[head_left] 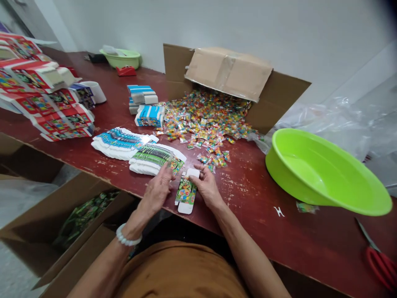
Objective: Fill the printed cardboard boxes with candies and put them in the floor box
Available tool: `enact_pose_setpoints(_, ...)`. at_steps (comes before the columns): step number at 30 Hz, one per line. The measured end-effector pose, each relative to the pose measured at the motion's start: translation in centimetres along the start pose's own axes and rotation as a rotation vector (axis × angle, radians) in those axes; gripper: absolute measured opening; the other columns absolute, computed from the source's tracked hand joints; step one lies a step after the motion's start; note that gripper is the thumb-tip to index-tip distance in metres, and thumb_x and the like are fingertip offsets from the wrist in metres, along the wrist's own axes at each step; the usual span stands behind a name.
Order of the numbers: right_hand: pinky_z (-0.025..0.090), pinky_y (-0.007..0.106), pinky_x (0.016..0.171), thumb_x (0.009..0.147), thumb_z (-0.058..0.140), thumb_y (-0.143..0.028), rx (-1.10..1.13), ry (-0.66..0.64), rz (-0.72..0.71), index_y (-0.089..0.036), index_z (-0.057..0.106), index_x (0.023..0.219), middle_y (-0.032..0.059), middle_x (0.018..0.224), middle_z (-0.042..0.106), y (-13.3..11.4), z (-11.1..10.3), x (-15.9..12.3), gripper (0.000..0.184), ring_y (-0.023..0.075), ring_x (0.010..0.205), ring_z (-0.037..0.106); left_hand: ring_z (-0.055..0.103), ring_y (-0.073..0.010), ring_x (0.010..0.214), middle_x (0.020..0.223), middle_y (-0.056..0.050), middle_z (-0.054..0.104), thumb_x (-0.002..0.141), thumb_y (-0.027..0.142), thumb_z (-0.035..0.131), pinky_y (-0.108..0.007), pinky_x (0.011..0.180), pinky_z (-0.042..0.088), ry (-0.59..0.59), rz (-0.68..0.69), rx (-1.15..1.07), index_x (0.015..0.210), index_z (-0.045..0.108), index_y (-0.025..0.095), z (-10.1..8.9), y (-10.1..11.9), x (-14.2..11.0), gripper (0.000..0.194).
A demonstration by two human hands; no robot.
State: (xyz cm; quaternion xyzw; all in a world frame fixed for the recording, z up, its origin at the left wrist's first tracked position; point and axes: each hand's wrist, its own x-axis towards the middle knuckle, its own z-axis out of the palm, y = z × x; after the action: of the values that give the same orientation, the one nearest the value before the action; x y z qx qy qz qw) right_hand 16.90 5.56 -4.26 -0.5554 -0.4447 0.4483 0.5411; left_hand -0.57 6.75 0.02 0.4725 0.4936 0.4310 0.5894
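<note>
A small green printed carton (185,195) lies on the dark red table (248,207) near its front edge, white end flaps showing. My right hand (206,185) pinches the carton's top flap with closed fingers. My left hand (159,186) rests against the carton's left side, fingers stretched toward a stack of flat green cartons (151,158). A stack of flat blue cartons (119,142) lies left of that. Just beyond my hands spreads a heap of small wrapped candies (206,120).
The candies spill from a tipped cardboard box (229,74). A lime green basin (322,171) sits at right, red scissors (380,260) near the right edge. Filled red boxes (43,99) pile at left, blue boxes (145,105) behind. An open cardboard box (62,223) stands below the table.
</note>
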Motion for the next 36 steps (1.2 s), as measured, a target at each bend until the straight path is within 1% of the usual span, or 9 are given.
enact_pose_setpoints(2, 0.051, 0.049, 0.102, 0.078, 0.066, -0.017, -0.316, 0.124, -0.201, -0.015, 0.056, 0.122, 0.016, 0.119, 0.068, -0.3, -0.5, -0.3, 0.045, 0.0291, 0.116, 0.064, 0.068, -0.0202, 0.068, 0.074, -0.006, 0.072, 0.072, 0.078, 0.067, -0.026, 0.061, 0.054, -0.06, -0.077, -0.066, 0.086, 0.071, 0.016, -1.2, 0.4, 0.0, 0.063)
enact_pose_setpoints(5, 0.045, 0.048, 0.109, 0.084, 0.061, -0.014, -0.548, 0.195, -0.531, -0.016, 0.061, 0.12, 0.017, 0.127, 0.063, -2.1, -0.4, -1.3, 0.036, 0.0279, 0.125, 0.057, 0.067, -0.0185, 0.061, 0.074, -0.007, 0.073, 0.069, 0.08, 0.069, -0.028, 0.062, 0.056, -0.285, -0.196, -0.246, 0.085, 0.07, 0.014, -2.0, 0.8, -1.3, 0.068)
enact_pose_setpoints(10, 0.052, 0.037, 0.094, 0.089, 0.06, -0.018, -0.533, -0.099, -0.724, -0.018, 0.064, 0.106, 0.0111, 0.107, 0.065, -6.0, 0.9, -2.8, 0.017, 0.0223, 0.104, 0.062, 0.067, -0.0204, 0.066, 0.071, -0.007, 0.074, 0.075, 0.077, 0.066, -0.029, 0.066, 0.053, -0.506, -0.205, -0.291, 0.082, 0.074, 0.015, -1.0, 0.0, -3.7, 0.063)
enact_pose_setpoints(14, 0.051, 0.032, 0.079, 0.084, 0.066, -0.015, -0.647, -0.328, -0.644, -0.019, 0.063, 0.094, 0.0071, 0.1, 0.064, -7.7, 0.3, -2.8, 0.011, 0.0199, 0.091, 0.061, 0.065, -0.019, 0.077, 0.071, -0.003, 0.071, 0.086, 0.062, 0.067, -0.029, 0.081, 0.05, -0.521, -0.122, -0.183, 0.083, 0.073, 0.018, -1.2, -1.0, -4.3, 0.044)
enact_pose_setpoints(17, 0.044, 0.025, 0.069, 0.082, 0.069, -0.009, -0.619, -0.5, -0.598, -0.019, 0.061, 0.081, 0.0011, 0.085, 0.064, -8.4, -0.5, -2.7, 0.012, 0.0151, 0.078, 0.059, 0.065, -0.0181, 0.074, 0.073, -0.004, 0.071, 0.087, 0.059, 0.067, -0.028, 0.075, 0.05, -0.629, -0.198, -0.154, 0.089, 0.071, 0.017, -1.9, -1.1, -4.5, 0.042)
enact_pose_setpoints(22, 0.039, 0.024, 0.066, 0.083, 0.068, -0.004, -0.614, -0.513, -0.536, -0.018, 0.06, 0.073, -0.0014, 0.075, 0.064, -8.8, -0.8, -3.1, 0.019, 0.0124, 0.071, 0.057, 0.065, -0.0165, 0.062, 0.071, -0.007, 0.071, 0.076, 0.063, 0.077, -0.024, 0.058, 0.047, -0.746, -0.335, -0.161, 0.084, 0.068, 0.014, -2.0, -0.2, -4.5, 0.05)
enact_pose_setpoints(26, 0.043, 0.025, 0.069, 0.085, 0.068, -0.011, -0.508, -0.626, -0.405, -0.02, 0.059, 0.087, -0.0016, 0.082, 0.065, -8.3, -1.1, -3.0, 0.013, 0.0129, 0.074, 0.059, 0.066, -0.0171, 0.059, 0.069, -0.006, 0.07, 0.071, 0.066, 0.078, -0.025, 0.057, 0.048, -0.784, -0.282, -0.134, 0.086, 0.068, 0.014, -1.4, 0.0, -4.4, 0.055)
enact_pose_setpoints(31, 0.05, 0.027, 0.07, 0.084, 0.072, -0.022, -0.226, -0.855, -0.209, -0.021, 0.046, 0.108, 0.0005, 0.092, 0.064, -7.5, -2.2, -2.5, 0.035, 0.015, 0.081, 0.063, 0.067, -0.0181, 0.06, 0.065, -0.004, 0.066, 0.07, 0.062, 0.08, -0.029, 0.064, 0.053, -0.876, -0.276, -0.05, 0.076, 0.067, 0.014, -1.0, 0.0, -4.5, 0.051)
enact_pose_setpoints(36, 0.052, 0.033, 0.083, 0.084, 0.066, -0.011, -0.28, -0.937, -0.251, -0.022, 0.04, 0.128, 0.0057, 0.107, 0.067, -7.7, -3.0, -2.6, 0.053, 0.0191, 0.101, 0.067, 0.064, -0.0145, 0.059, 0.073, 0.0, 0.067, 0.07, 0.049, 0.083, -0.028, 0.064, 0.054, -0.763, -0.256, 0.014, 0.092, 0.068, 0.015, -0.9, 0.0, -4.6, 0.043)
